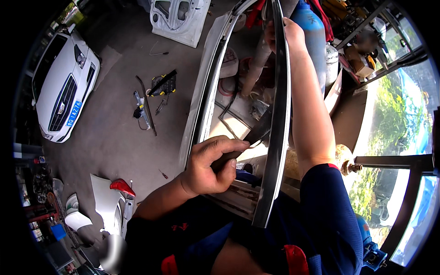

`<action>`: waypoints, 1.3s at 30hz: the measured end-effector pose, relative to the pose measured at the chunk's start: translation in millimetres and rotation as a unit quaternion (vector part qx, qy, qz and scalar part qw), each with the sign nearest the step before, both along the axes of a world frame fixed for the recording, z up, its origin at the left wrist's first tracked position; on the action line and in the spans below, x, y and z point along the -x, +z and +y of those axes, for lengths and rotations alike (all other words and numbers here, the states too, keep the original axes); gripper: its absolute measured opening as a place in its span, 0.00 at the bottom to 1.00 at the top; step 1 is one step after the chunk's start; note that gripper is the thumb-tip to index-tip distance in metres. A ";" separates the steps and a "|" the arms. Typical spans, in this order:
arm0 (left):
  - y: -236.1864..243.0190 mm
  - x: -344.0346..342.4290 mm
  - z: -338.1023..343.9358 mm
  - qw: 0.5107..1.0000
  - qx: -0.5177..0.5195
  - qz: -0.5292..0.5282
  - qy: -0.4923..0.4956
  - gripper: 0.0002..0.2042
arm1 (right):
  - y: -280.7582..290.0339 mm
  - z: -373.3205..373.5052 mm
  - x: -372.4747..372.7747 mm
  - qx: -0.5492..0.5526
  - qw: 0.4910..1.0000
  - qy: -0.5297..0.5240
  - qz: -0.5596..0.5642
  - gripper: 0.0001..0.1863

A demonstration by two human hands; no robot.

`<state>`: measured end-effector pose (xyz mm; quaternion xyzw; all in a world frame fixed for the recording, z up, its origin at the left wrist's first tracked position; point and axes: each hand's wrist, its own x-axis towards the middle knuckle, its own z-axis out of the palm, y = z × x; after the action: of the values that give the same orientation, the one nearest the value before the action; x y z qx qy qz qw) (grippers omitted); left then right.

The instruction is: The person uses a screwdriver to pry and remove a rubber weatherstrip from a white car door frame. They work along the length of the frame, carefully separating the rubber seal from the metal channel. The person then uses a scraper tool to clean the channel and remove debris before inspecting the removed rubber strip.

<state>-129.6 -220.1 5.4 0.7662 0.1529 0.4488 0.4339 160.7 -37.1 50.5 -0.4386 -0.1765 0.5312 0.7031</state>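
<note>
Where dark frame bar [278, 105] crosses right hand [293, 34], fingers [269, 36] partly hidden.

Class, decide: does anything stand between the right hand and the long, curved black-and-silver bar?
Nothing visible does: the bare right hand wraps the long, curved black-and-silver bar high up, showing on both sides of it. The tall blue cylinder stands beyond.

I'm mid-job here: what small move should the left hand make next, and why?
I'd probably ease the dark strip gently to check whether it's free: the left hand pinches it between thumb and fingers, and it runs up toward the frame's black bar, where I can't tell whether they touch. The right hand, at that bar's upper part, could steady it.
</note>
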 end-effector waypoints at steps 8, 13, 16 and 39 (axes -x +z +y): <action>3.4 -1.5 -11.8 0.999 0.032 -0.004 0.027 0.16 | -0.5 1.3 -5.4 -0.023 0.999 0.018 -0.031 0.11; 25.1 1.7 -26.0 0.997 0.071 0.016 0.010 0.16 | -9.4 2.2 -14.2 -0.036 0.998 0.031 -0.034 0.15; 11.2 -4.4 -11.4 1.000 0.015 -0.018 0.019 0.16 | -12.5 4.0 -20.0 -0.040 0.996 0.033 -0.070 0.17; -0.3 3.9 37.9 0.999 -0.050 -0.004 -0.020 0.16 | -6.2 -2.8 -8.6 -0.046 0.998 0.040 -0.018 0.09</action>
<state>-133.5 -182.2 5.1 0.7879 0.1129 0.4499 0.4051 169.2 -39.9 44.2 -0.4077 -0.2304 0.5423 0.6975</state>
